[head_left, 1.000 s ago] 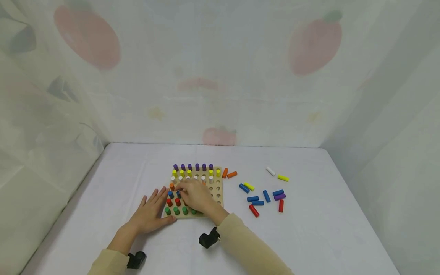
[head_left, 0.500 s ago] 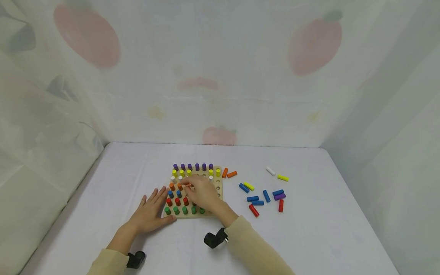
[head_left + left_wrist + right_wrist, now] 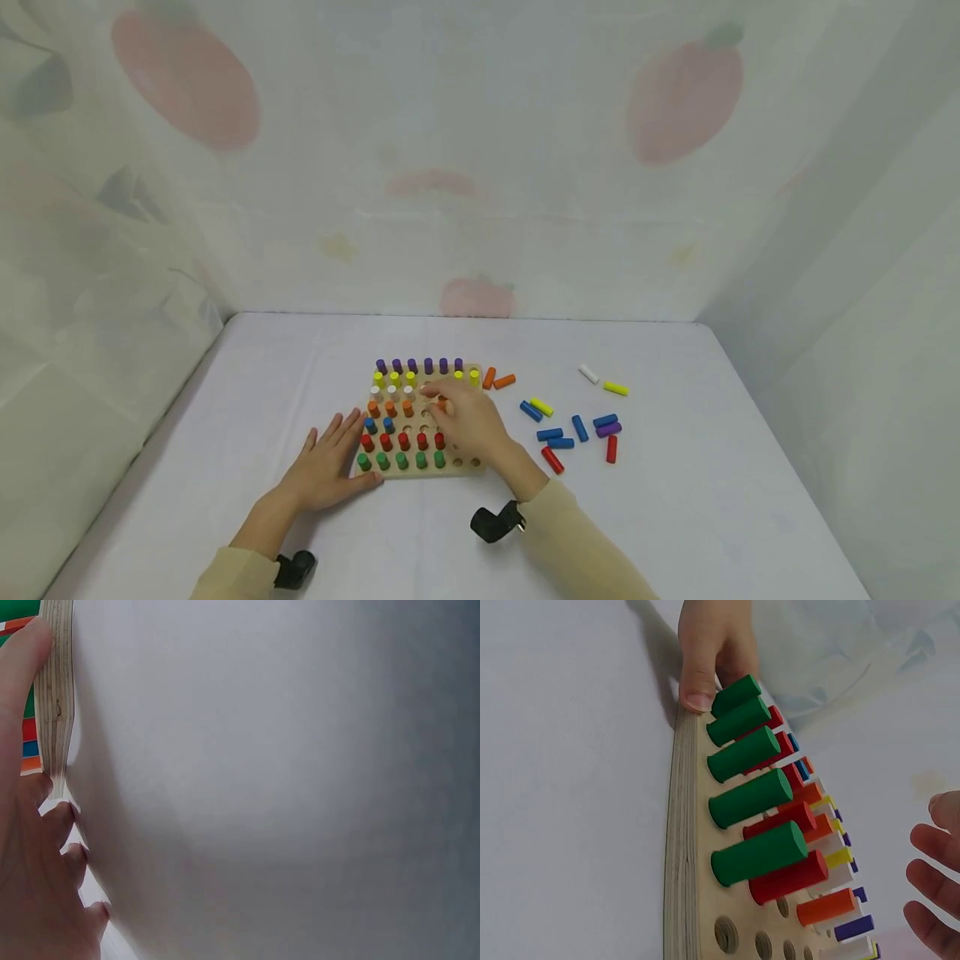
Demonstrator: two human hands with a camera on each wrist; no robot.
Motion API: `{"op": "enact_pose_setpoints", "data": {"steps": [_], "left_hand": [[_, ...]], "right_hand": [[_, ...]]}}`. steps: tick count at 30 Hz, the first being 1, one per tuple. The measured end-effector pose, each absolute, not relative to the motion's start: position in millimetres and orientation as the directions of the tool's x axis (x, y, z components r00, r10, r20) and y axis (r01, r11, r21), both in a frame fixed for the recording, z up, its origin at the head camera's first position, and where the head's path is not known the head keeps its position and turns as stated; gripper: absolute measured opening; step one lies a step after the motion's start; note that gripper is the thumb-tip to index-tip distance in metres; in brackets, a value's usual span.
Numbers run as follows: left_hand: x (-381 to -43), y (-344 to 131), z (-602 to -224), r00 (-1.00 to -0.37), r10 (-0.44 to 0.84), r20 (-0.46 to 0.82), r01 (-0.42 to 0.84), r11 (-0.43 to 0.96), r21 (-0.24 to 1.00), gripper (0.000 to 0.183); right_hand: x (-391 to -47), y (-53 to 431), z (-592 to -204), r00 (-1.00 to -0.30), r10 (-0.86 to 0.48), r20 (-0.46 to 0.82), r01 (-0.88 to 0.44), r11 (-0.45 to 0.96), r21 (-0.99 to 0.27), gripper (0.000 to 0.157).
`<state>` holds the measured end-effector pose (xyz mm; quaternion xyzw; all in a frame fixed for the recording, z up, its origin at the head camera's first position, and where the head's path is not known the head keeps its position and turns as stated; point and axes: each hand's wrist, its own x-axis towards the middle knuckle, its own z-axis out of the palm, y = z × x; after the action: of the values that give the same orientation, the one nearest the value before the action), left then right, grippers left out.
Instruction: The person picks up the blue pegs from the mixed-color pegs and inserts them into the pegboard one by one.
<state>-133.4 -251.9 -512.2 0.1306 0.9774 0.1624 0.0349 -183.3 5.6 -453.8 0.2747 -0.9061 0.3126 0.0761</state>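
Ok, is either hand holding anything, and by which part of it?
The left hand touches the pegboard at its near-left corner, without a visible grip. Whether the right hand, above it, pinches anything cannot be told.

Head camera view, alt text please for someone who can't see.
A person's right hand is over a wooden board partly filled with rows of coloured pegs; the left hand rests against its near left corner. Loose pegs lie to the right on a white tabletop.

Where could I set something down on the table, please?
The table is bare right of the loose pegs, left of the left hand, and behind the pegboard. It is crowded over the board, where the right hand is, and just right of it among those pegs.
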Motion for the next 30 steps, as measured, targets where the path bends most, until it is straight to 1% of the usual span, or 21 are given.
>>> {"op": "enact_pose_setpoints", "data": {"steps": [5,17,30], "left_hand": [[-133.4,-251.7,-512.6,-0.962,0.271,-0.019,0.250,0.909,0.333,0.102],[-133.4,-253.1,-512.8,-0.963,0.270,-0.024,0.247,0.910,0.334,0.101],[-133.0,-253.5,-511.8,-0.961,0.275,-0.023,0.251,0.905,0.343,0.102]], "right_hand": [[-183.2,19.0,-452.7,-0.824,-0.434,0.364,-0.566,0.628,-0.534,0.022],[-185.0,48.5,-456.1,-0.852,-0.345,0.393,-0.522,0.613,-0.593,0.023],[-193.3,76.4,-473.9,-0.847,-0.252,0.468,-0.510,0.635,-0.580,0.025]]}}
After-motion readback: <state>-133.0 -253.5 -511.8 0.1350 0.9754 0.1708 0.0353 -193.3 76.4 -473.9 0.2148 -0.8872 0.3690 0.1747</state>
